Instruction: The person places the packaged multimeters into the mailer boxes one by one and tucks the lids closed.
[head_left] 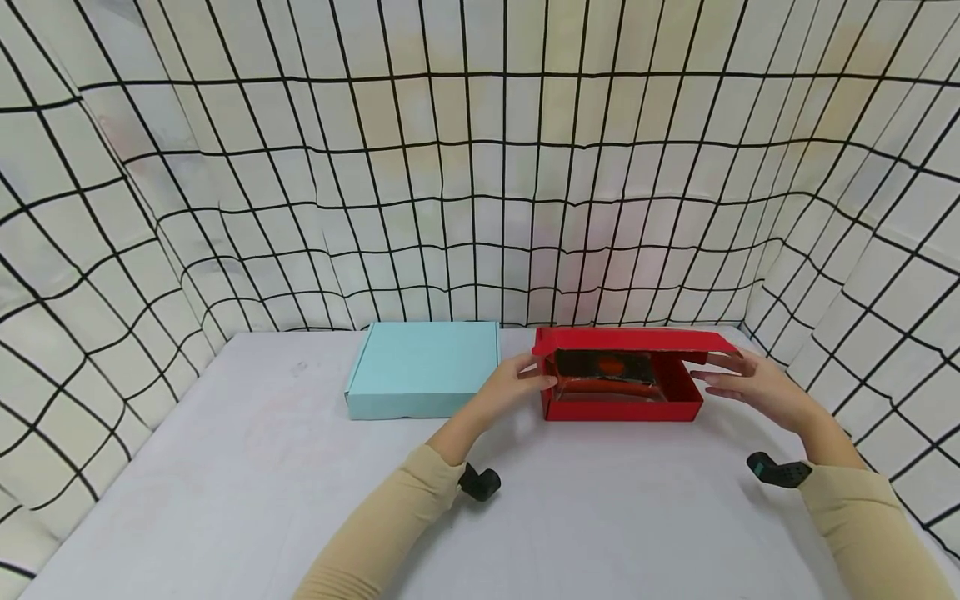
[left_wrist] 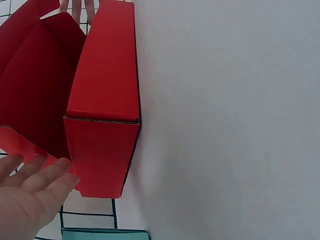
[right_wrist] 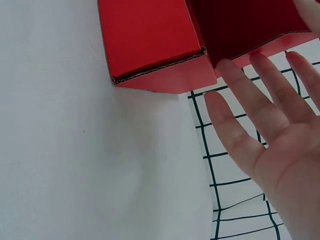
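A red cardboard box [head_left: 622,411] stands on the table with its lid [head_left: 637,339] partly raised. Inside, toward the left, lies a dark and reddish-brown packet [head_left: 603,367] with a shiny surface. My left hand [head_left: 517,382] is at the box's left end; in the left wrist view its straightened fingers [left_wrist: 47,177] lie by the lid's side flap. At the right end is my right hand [head_left: 757,387], fingers extended. The right wrist view shows those fingers [right_wrist: 260,102] spread beside the lid flap, with some tips against it. Contents are hidden in both wrist views.
A closed light blue box [head_left: 427,367] sits left of the red one, close to my left forearm. White table surface [head_left: 600,517] extends in front. Behind and at both sides hang white cloth walls [head_left: 487,183] with a black grid.
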